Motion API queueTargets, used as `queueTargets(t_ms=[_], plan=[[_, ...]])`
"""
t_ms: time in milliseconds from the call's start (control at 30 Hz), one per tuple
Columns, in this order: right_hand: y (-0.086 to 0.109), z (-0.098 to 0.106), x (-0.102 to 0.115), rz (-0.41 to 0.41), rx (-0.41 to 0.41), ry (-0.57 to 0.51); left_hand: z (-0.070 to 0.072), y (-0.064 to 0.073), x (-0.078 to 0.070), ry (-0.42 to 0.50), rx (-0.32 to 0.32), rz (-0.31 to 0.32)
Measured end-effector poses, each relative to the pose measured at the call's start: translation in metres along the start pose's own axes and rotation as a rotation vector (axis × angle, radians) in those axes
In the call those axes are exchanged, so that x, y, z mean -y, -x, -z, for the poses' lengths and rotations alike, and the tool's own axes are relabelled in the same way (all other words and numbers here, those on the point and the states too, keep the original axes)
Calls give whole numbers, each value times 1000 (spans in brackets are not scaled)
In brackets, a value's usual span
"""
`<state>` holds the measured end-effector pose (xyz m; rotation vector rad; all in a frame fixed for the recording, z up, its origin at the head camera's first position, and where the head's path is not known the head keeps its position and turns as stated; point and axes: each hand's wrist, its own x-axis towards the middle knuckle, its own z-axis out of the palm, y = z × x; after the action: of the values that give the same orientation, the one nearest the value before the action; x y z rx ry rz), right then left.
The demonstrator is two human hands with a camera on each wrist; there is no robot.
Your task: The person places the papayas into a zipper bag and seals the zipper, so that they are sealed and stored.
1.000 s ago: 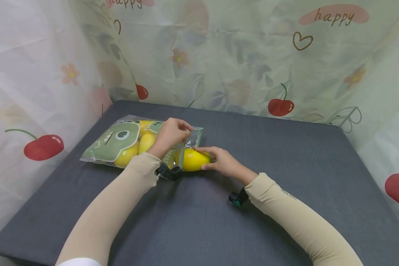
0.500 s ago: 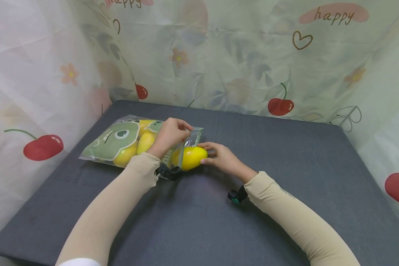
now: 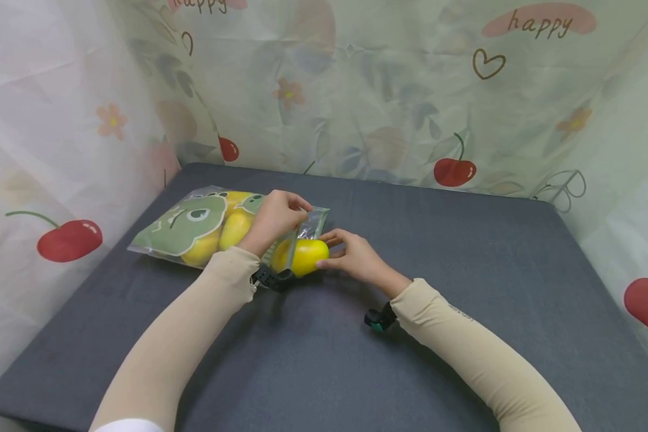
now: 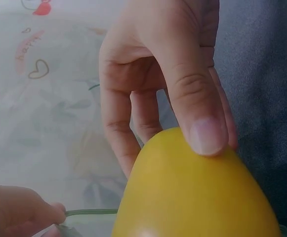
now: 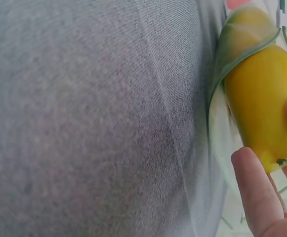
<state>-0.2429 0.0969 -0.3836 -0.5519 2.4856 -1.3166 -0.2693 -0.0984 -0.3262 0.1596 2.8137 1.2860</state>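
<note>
A clear zip bag (image 3: 186,225) with a green dinosaur print lies on its side, several yellow mangoes (image 3: 234,229) inside. My left hand (image 3: 274,221) pinches the upper edge of its mouth, as the left wrist view also shows. In the mouth sits another mango (image 3: 312,257), partly inside the bag. My right hand (image 3: 359,259) holds that mango's outer end between thumb and fingers. The left wrist view has the right thumb (image 4: 207,136) on top of the mango (image 4: 197,192). In the right wrist view, the bag's green rim (image 5: 232,64) curves around the mango's far part.
A dark grey cloth-covered table (image 3: 464,270) carries everything. Behind it hangs a printed curtain (image 3: 356,90) with cherries and flowers, and more curtain closes in both sides. Black straps with cameras (image 3: 380,317) sit on the wrists.
The right hand has moved slightly left, sliding the mango farther into the bag's mouth. The left hand stays at the bag's edge.
</note>
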Motion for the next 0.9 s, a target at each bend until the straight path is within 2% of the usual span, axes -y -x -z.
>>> queueTargets(t_ms=[433,733,900], plan=[[-5,-10,-4,-2,-119,86,1,1,-1,9,0,-2],[-9,-16,-2,-91,-176,-4,0,0,0,13,-3,-5],[-8,-19,-2,-96,-179,20,0,0,1,12,-8,-4]])
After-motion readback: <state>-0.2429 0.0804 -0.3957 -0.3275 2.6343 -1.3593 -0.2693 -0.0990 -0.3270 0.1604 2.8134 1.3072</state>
